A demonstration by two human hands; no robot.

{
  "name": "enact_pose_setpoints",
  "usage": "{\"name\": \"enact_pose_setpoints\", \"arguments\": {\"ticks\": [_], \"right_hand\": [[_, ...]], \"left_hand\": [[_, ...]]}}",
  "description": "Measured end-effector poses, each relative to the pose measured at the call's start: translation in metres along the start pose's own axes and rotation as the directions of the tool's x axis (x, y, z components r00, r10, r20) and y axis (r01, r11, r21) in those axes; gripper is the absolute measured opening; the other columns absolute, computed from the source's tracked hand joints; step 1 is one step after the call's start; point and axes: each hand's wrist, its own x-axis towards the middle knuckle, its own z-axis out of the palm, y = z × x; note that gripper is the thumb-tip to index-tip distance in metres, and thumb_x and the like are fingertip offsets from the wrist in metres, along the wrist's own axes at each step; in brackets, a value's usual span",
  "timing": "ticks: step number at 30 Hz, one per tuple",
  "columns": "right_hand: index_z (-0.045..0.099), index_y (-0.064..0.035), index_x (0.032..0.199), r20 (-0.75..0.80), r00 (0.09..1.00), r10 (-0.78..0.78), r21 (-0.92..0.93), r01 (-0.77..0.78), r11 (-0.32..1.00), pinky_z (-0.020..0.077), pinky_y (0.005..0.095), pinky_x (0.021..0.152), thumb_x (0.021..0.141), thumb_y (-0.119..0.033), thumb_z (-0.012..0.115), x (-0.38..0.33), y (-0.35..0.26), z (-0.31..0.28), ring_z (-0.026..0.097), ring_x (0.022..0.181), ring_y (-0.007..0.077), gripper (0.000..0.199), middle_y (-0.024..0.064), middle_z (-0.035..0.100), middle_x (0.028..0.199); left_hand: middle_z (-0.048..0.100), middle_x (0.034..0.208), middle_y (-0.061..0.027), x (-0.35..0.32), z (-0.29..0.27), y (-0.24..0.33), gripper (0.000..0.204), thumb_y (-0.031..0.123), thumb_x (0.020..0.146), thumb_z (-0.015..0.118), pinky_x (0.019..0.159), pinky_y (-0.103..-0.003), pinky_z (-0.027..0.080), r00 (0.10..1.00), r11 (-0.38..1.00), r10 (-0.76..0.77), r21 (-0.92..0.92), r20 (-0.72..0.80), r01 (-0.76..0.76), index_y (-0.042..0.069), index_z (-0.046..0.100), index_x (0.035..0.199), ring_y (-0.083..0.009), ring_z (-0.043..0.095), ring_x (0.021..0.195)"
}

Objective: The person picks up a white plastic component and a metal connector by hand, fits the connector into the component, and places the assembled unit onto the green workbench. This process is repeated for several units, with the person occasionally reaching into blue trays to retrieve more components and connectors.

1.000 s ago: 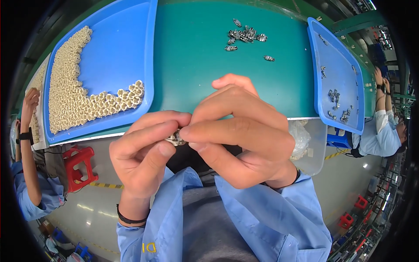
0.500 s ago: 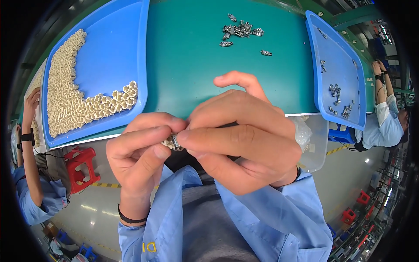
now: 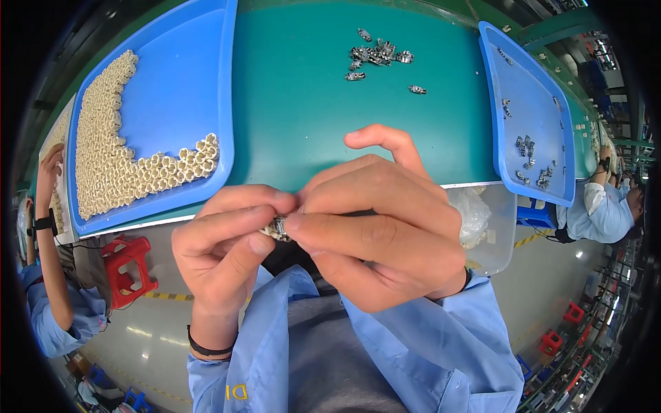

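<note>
My left hand (image 3: 224,251) and my right hand (image 3: 382,230) meet fingertip to fingertip just in front of the green table's near edge (image 3: 296,138). Between the fingertips sits a small pale part with a metal piece (image 3: 277,227), pinched from both sides; most of it is hidden by my fingers. A blue tray (image 3: 179,89) at the left holds several rows of small cream-coloured cylindrical parts (image 3: 103,165). A loose heap of small metal clips (image 3: 375,55) lies on the table farther back.
A second blue tray (image 3: 533,110) at the right carries several scattered metal pieces. A clear plastic bin with a bag (image 3: 482,220) hangs under the table edge. A red stool (image 3: 124,265) stands at lower left. Other people sit at the left (image 3: 48,289) and right (image 3: 606,206).
Both hands stay pressed together on the small part; my fingers have shifted slightly and the hands have drifted a little lower in the view.
</note>
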Motion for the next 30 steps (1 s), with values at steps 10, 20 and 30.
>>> {"name": "enact_pose_setpoints", "arguments": {"ticks": [10, 20, 30], "right_hand": [[0.08, -0.0067, 0.096, 0.053, 0.998, 0.038, -0.077, -0.034, 0.996, 0.0491, 0.0436, 0.09, 0.07, 0.003, 0.079, -0.004, 0.002, 0.002, 0.066, 0.078, 0.0185, 0.027, 0.0044, 0.071, 0.091], [0.079, -0.0034, 0.112, 0.105, 0.994, -0.023, -0.176, 0.042, 0.983, 0.0486, 0.044, 0.088, 0.077, 0.0, 0.08, -0.001, 0.033, -0.015, 0.066, 0.084, 0.0243, 0.036, 0.0102, 0.071, 0.1], [0.072, -0.0063, 0.124, 0.151, 0.927, 0.344, -0.628, -0.179, 0.757, 0.0447, 0.0472, 0.098, 0.086, -0.013, 0.076, -0.013, 0.109, -0.069, 0.058, 0.113, 0.0336, 0.04, 0.0144, 0.062, 0.125]], "left_hand": [[0.068, 0.129, -0.0313, 0.0, 0.011, -0.01, 0.038, -0.009, 0.094, 0.064, 0.101, -0.043, 0.055, 0.999, 0.994, 0.041, 0.105, -0.029, -0.038, -0.005, 0.069, 0.131, -0.0367, 0.068, 0.119], [0.07, 0.125, -0.0205, 0.056, 0.019, 0.017, 0.031, -0.009, 0.09, 0.069, 0.096, -0.035, 0.054, 0.973, 0.568, -0.065, 0.809, 0.224, -0.148, -0.006, 0.069, 0.121, -0.0293, 0.069, 0.118], [0.068, 0.101, -0.0104, 0.271, 0.042, -0.035, 0.02, 0.01, 0.092, 0.069, 0.082, -0.037, 0.051, 0.885, 0.319, -0.063, 0.85, 0.461, -0.42, 0.0, 0.068, 0.11, -0.0243, 0.061, 0.089]]}}
